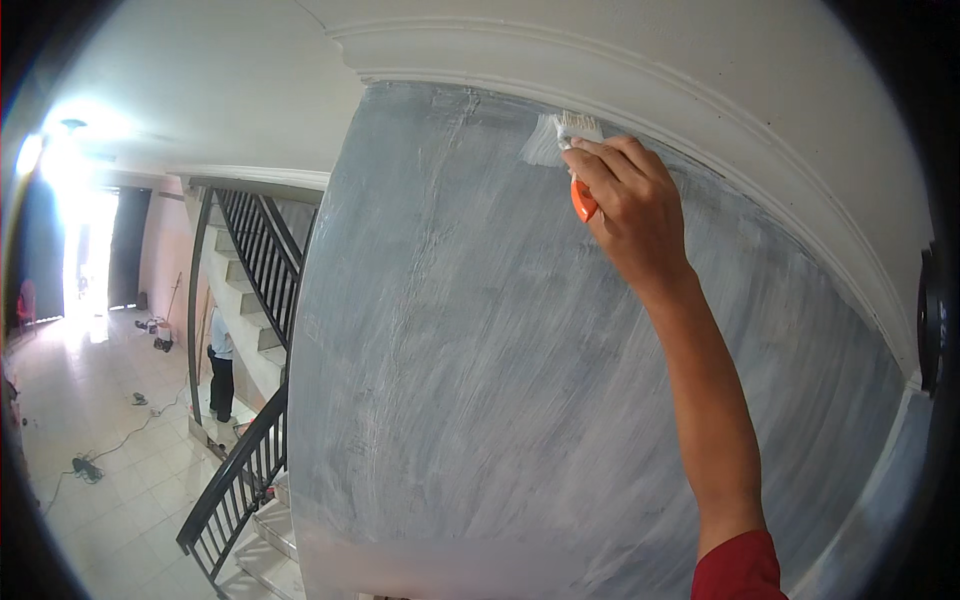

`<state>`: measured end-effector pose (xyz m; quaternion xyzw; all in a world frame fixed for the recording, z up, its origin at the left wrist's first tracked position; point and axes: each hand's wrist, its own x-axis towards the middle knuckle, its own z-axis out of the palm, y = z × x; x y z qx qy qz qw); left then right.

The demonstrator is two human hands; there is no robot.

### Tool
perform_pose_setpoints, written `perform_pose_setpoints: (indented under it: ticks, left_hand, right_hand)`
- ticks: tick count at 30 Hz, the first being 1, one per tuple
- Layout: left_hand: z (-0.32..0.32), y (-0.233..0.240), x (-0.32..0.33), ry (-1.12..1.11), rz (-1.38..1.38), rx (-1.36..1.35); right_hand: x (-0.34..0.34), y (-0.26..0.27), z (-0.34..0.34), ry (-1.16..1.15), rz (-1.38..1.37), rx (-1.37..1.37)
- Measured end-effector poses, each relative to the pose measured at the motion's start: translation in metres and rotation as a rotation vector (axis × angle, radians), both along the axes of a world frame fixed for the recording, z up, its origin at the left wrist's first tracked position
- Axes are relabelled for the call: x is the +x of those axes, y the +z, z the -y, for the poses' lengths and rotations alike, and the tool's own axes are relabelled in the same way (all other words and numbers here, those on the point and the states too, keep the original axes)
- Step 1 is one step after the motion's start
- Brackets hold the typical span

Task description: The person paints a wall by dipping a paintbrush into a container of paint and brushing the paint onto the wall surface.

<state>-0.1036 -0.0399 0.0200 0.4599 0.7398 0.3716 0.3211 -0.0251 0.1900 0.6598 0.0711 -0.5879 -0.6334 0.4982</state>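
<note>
My right hand [634, 202] is raised high, shut on a paintbrush [583, 196] with an orange handle. Its white-coated bristles touch the top of a grey-blue wall [480, 315], just below the white ceiling moulding [600, 67]. A fresh patch of white paint [544, 141] lies left of the bristles. Streaky, thin whitish strokes cover the wall, and a rough raised line runs down its left part. My left hand is out of view.
Left of the wall, a staircase [277, 529] has a dark metal railing [238, 472]. Beyond it a person [220, 367] stands under the upper stairs. A coiled cable [88, 469] lies on the tiled floor [127, 420], with buckets [163, 330] farther back. A dark round object [930, 322] is at the far right.
</note>
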Motion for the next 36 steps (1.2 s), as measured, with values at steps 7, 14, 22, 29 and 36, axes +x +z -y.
perform_pose_setpoints:
  ticks: [7, 14, 22, 29, 36]
  left_hand:
    - [-0.002, -0.012, 0.006, 0.01, -0.023, 0.018]
    - [-0.008, 0.013, 0.005, -0.048, 0.029, -0.003]
    - [-0.008, 0.008, 0.013, -0.049, -0.025, -0.025]
    - [-0.009, 0.011, 0.016, -0.028, -0.028, 0.011]
    - [-0.015, -0.015, 0.017, -0.072, -0.115, -0.035]
  right_hand:
    - [0.008, -0.031, 0.011, 0.098, 0.031, -0.048]
    - [-0.014, 0.013, -0.005, 0.156, 0.146, -0.039]
    - [0.022, 0.025, -0.017, 0.103, 0.134, -0.101]
    - [0.063, 0.02, -0.018, 0.079, 0.088, -0.131]
    - [0.093, 0.011, -0.015, 0.023, 0.013, -0.126]
